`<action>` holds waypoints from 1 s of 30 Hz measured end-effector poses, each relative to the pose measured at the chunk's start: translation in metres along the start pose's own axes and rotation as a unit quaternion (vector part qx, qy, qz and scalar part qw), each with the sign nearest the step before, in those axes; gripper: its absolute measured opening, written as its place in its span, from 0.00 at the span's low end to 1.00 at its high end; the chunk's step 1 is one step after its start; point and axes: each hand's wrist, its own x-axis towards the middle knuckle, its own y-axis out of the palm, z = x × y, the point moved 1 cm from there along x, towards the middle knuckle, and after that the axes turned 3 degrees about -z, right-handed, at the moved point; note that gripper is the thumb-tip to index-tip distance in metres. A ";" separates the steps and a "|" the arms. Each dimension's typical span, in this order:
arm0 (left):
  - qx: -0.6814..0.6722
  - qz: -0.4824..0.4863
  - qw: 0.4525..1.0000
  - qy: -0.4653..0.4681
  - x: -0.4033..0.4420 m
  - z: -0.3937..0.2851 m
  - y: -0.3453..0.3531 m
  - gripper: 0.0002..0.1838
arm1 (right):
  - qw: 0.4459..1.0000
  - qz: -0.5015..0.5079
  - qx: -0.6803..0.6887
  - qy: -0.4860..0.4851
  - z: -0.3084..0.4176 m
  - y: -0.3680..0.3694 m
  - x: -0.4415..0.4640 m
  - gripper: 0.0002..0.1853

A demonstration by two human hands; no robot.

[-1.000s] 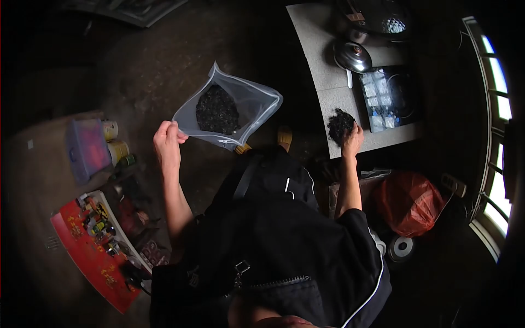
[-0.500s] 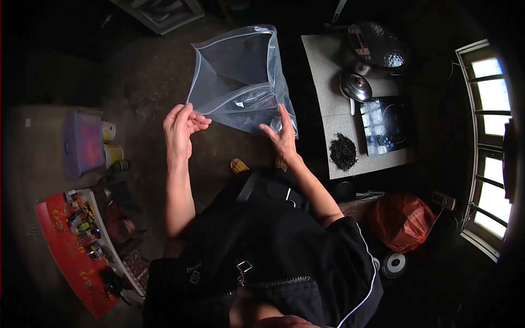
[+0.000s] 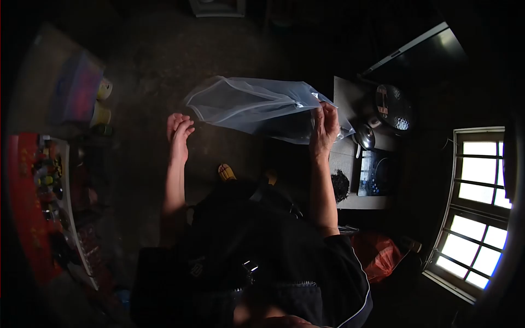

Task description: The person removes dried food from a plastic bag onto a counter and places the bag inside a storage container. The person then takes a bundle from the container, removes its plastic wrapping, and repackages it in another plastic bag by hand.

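Observation:
A large clear zip-lock bag hangs stretched sideways in front of me, its zip mouth partly open toward the left. My right hand pinches the bag near its right end. Just below the bag's left end is my left hand, with its fingers loosely bent and somewhat apart. A small gap shows between those fingers and the zip edge, and nothing is seen in them.
On the right, a counter holds a dark dried heap, an induction cooker, a metal lid and a large pot. At left are a plastic bin and a red-topped table with jars.
My left hand has come off the bag's edge. The right hand has moved right and closed on the bag, which is now flatter and stretched toward the counter. The camera view has turned.

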 end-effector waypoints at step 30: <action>-0.039 -0.118 0.988 0.087 0.101 -0.086 -0.197 0.16 | 0.934 0.308 0.115 0.137 -0.105 0.348 0.099 0.06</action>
